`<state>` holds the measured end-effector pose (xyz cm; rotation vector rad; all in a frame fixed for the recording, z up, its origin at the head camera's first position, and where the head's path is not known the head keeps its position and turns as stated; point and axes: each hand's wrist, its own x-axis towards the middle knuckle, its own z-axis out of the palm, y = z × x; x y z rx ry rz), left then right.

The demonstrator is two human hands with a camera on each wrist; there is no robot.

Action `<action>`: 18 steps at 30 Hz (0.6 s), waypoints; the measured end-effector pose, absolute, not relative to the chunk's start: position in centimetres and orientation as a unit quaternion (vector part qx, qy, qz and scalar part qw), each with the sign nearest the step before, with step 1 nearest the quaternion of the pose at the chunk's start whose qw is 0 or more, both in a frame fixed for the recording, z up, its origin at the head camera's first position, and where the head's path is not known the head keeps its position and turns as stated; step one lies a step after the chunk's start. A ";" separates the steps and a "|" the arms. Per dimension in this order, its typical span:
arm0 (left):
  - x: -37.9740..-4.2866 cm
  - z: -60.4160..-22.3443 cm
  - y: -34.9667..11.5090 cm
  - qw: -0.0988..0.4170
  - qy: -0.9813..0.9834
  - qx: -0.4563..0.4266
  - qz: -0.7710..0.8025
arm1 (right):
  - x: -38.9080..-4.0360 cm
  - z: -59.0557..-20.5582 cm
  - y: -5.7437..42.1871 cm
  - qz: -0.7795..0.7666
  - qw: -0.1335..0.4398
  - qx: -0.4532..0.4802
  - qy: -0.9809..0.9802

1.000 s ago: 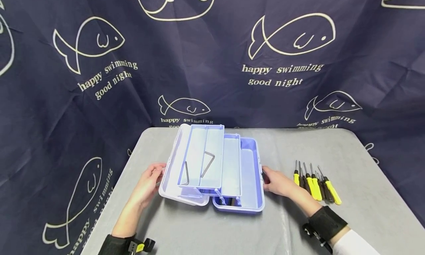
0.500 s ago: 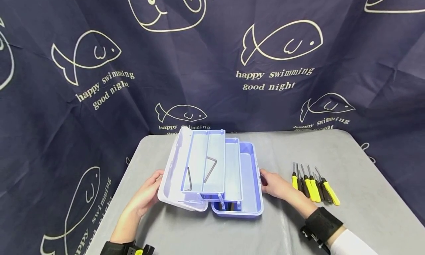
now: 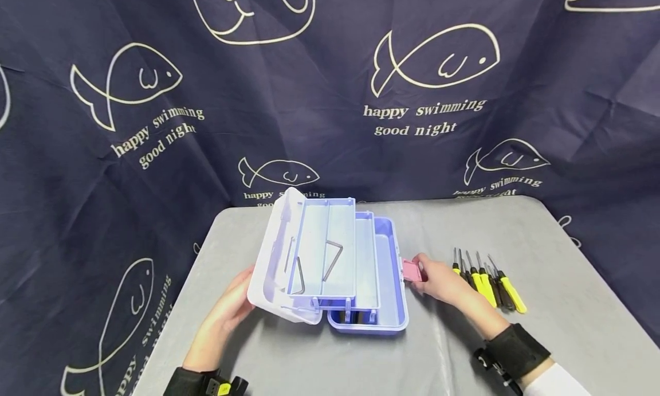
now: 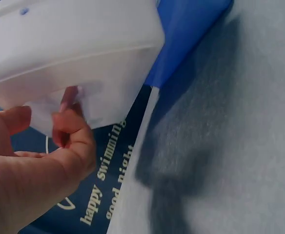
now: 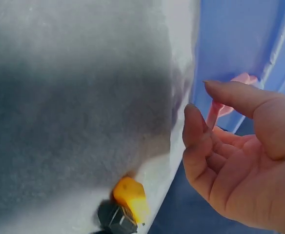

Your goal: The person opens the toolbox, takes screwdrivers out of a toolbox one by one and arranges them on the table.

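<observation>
A blue plastic toolbox (image 3: 393, 270) stands open on the table, its white lid (image 3: 269, 270) tilted up on the left and its two stepped trays (image 3: 314, 253) spread out. Hex keys (image 3: 334, 261) lie in the upper tray, and another thin rod rests in the lid. At the lid's outer side is my left hand (image 3: 229, 307), its curled fingers around a pink handle (image 4: 70, 96), as the left wrist view shows. My right hand (image 3: 438, 279) pinches a pink latch (image 3: 411, 270) on the toolbox's right wall between thumb and fingers; the latch sticks outward.
Several screwdrivers (image 3: 487, 287) with yellow and black handles lie to the right of my right hand on the grey table (image 3: 381, 367). Dark items show under the trays in the box. A navy curtain (image 3: 340, 98) with fish drawings hangs behind the table.
The lid has tilted further up and toward the right, with the trays shifting slightly right. The pink latch now shows swung outward at my right hand, which has drawn slightly back.
</observation>
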<state>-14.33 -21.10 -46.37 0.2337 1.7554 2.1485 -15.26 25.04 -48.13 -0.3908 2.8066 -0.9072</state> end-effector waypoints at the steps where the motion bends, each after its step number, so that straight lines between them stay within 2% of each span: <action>1: -14.3 -46.3 -20.8 0.170 0.622 0.076 0.761 | -15.2 -47.9 25.2 -0.312 0.088 -0.131 0.937; 7: -14.3 -45.5 -19.1 0.127 0.633 0.048 0.762 | -14.9 -46.8 25.7 -0.359 0.104 -0.117 0.920; 11: -14.6 -45.2 -18.3 0.144 0.609 0.046 0.779 | -14.7 -46.7 25.9 -0.385 0.106 -0.106 0.911; 18: -14.8 -44.8 -16.9 0.166 0.563 -0.015 0.810 | -14.4 -46.9 26.0 -0.414 0.109 -0.095 0.899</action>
